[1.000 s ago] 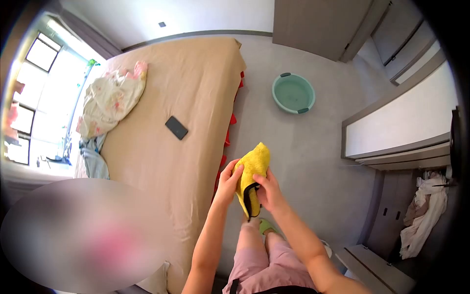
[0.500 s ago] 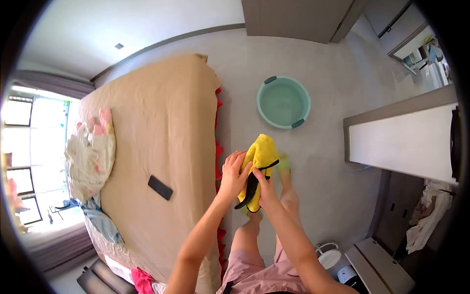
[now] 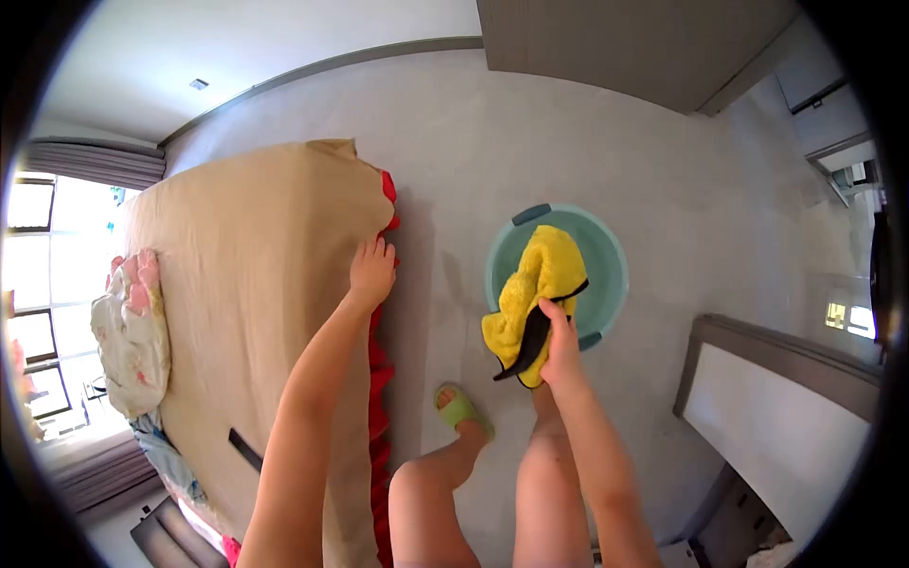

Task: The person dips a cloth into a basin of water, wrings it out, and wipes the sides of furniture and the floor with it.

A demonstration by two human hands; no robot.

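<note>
My right hand [image 3: 561,347] grips a yellow towel [image 3: 547,270] with black trim. The towel hangs bunched above the light green basin [image 3: 615,284], which has dark grey handles and stands on the floor. My left hand [image 3: 372,272] rests at the edge of the bed, its fingers lying on the tan sheet [image 3: 237,275] with nothing visible in them. Red ruffled fabric [image 3: 380,417] hangs down the bed's side just below that hand.
A black phone [image 3: 245,449] lies on the bed, partly behind my left forearm. Floral bedding [image 3: 133,341] is heaped by the window. A green slipper [image 3: 460,407] is on my foot between bed and basin. A white-faced cabinet [image 3: 757,426] stands at the right.
My left hand has let go of the towel and moved left to the bed's edge. The towel, now in my right hand alone, is over the basin. The view has moved forward.
</note>
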